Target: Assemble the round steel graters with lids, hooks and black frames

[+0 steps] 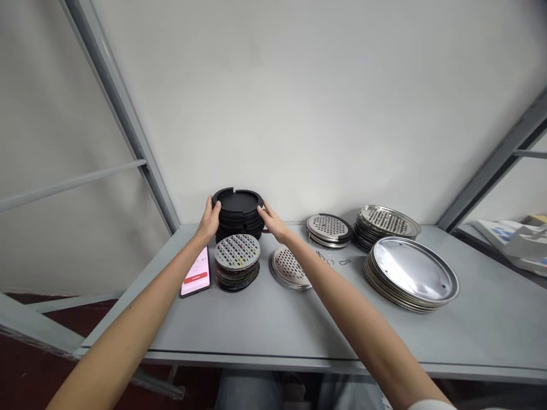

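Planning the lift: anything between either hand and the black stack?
Nothing. The left hand and right hand are already touching opposite sides of the black stack. The perforated metal disc stack sits just in front, not between them.

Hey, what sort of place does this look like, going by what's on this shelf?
Probably a small assembly or parts-sorting workstation, though I can't be sure. A grey metal shelf on a steel rack frame holds sorted stacks of perforated stainless grater plates and a stack of round black plastic frames.
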`<state>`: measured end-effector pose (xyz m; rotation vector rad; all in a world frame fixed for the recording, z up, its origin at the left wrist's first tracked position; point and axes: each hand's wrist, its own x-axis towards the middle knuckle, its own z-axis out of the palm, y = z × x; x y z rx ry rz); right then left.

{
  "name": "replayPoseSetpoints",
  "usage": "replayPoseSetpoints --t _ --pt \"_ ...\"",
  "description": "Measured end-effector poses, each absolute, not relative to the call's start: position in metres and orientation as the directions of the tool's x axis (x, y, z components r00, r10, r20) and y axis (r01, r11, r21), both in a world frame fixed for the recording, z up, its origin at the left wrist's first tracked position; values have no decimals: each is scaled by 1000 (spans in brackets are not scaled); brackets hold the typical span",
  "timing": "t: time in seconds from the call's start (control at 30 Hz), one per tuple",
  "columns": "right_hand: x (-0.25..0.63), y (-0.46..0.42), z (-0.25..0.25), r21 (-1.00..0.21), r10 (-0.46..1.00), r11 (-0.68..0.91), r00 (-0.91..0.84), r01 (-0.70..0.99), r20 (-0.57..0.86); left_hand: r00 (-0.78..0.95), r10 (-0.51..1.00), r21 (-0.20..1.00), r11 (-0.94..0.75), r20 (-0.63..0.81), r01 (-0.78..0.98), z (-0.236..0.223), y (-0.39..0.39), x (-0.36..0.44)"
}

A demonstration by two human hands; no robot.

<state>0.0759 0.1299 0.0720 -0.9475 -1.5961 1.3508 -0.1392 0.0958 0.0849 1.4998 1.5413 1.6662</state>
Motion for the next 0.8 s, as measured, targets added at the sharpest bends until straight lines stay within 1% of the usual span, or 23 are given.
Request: replayPoseSetpoints --t 0.17,0.33,0.4,0.43,0.47,0.5,0.53,0.57,0.6,0.67,0.73,0.8 --pt "75 132 68 -971 917 221 -357 88 177 -327 889 887 -159 319 434 92 90 -133" --pt "78 139 65 -949 898 301 -364 98 247 -373 881 894 -109 289 435 102 83 -135" --pt "83 141 63 -948 904 292 -361 131 229 -406 854 881 -119 326 458 107 75 -129" --pt "86 141 63 -948 909 279 -361 152 209 -410 831 859 -147 376 490 110 69 -124" --pt "91 141 63 -948 913 267 -362 172 191 -395 796 814 -198 458 546 113 61 -116" --pt "97 141 64 -948 916 259 -360 186 179 -352 743 737 -272 569 619 116 52 -107" --pt "104 139 64 -948 919 254 -354 194 174 -271 686 635 -353 675 688 119 41 -95" --pt "112 137 64 -948 923 252 -342 196 174 -178 634 532 -426 753 732 122 29 -82" --pt "121 134 64 -948 928 254 -323 191 183 -85 603 448 -483 793 752 123 17 -68" --pt "142 125 63 -950 937 265 -275 166 214 67 576 347 -577 815 739 121 -5 -38" --pt "166 113 57 -945 933 303 -241 126 267 178 601 330 -635 779 699 112 -19 -9" --pt "189 102 49 -923 915 366 -227 116 334 289 672 354 -648 681 674 96 -23 14"
